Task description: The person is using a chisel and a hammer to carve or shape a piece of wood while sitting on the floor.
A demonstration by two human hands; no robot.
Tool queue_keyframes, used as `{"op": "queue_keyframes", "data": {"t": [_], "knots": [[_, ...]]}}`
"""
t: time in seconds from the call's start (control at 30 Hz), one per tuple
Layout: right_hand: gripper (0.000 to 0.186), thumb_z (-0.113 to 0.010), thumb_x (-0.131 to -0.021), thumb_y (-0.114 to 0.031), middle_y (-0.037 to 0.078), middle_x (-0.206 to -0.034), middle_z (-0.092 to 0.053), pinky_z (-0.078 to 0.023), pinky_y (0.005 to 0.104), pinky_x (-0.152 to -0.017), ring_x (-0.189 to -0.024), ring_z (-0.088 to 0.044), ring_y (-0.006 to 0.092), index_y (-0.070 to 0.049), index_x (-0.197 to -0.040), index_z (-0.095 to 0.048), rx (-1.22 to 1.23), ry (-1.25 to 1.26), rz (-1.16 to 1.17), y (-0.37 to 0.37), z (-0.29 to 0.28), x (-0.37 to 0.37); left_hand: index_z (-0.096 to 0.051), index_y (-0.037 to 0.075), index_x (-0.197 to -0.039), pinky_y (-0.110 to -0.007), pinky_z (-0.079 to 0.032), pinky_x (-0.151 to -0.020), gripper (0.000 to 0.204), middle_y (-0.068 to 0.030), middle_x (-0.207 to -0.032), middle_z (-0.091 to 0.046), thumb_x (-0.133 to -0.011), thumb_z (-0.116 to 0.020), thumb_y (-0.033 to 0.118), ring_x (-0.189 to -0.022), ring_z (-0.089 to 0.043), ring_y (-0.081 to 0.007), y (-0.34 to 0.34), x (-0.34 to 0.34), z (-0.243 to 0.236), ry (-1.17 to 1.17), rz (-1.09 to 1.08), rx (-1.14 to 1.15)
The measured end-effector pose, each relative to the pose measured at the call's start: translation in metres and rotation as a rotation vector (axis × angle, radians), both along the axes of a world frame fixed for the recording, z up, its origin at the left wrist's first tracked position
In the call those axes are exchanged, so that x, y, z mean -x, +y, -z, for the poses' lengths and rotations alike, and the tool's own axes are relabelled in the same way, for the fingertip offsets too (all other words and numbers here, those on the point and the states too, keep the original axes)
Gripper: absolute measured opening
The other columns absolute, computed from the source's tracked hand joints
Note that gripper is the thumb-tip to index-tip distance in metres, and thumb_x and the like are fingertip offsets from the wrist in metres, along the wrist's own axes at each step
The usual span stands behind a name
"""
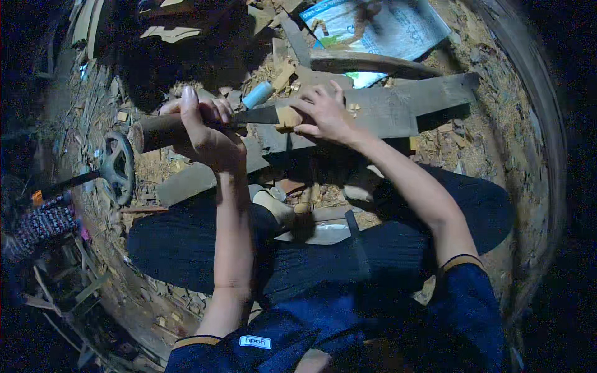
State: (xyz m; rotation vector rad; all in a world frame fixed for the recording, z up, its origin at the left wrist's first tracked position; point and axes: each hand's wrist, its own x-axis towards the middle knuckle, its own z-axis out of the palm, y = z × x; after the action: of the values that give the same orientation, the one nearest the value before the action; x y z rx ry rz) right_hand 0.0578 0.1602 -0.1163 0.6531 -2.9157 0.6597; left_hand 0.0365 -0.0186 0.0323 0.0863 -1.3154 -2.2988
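My left hand (208, 130) is closed around a thick wooden handle (151, 133) with a dark, tapering blade (257, 115). The blade points right and meets a small pale wooden block (287, 118). My right hand (324, 115) grips that block with bent fingers, just above a grey, weathered plank (388, 112) lying crosswise in front of me. A blue cylinder (257, 94) lies beside the blade, on the far side.
Wood scraps and shavings (460, 149) cover the ground. A printed sack (404, 28) and a curved timber (373, 61) lie beyond the plank. A spoked wheel (127, 168) stands at left, near patterned fabric (43, 227). My folded legs (168, 242) are below the plank.
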Motion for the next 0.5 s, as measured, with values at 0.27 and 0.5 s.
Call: {"op": "queue_keyframes", "data": {"t": [0.27,0.5], "knots": [[0.077,-0.076,-0.064,-0.045,0.005,-0.121,-0.048,-0.015,0.0633,-0.103,-0.120,-0.041,0.0278,-0.022,-0.130,-0.044,0.002,-0.066,-0.059,-0.012,0.001,0.017,-0.041,0.011,-0.079,-0.025,-0.031,-0.039,0.017,0.0004,-0.052,-0.037,-0.087,-0.056,0.011,-0.039,-0.032,-0.0084,0.010,0.001,0.010,0.038,0.079,0.091],[0.067,-0.067,-0.073,-0.052,0.011,-0.119,-0.049,-0.019,0.0562,-0.103,-0.117,-0.043,0.0272,-0.020,-0.129,-0.049,-0.003,0.001,0.024,0.042,-0.008,0.019,-0.040,0.012,-0.081,-0.023,-0.029,-0.038,0.016,0.0013,-0.052,-0.037,-0.088,-0.055,0.012,-0.039,-0.032,-0.0079,0.009,0.008,0.019,-0.070,0.066,0.083]]}}
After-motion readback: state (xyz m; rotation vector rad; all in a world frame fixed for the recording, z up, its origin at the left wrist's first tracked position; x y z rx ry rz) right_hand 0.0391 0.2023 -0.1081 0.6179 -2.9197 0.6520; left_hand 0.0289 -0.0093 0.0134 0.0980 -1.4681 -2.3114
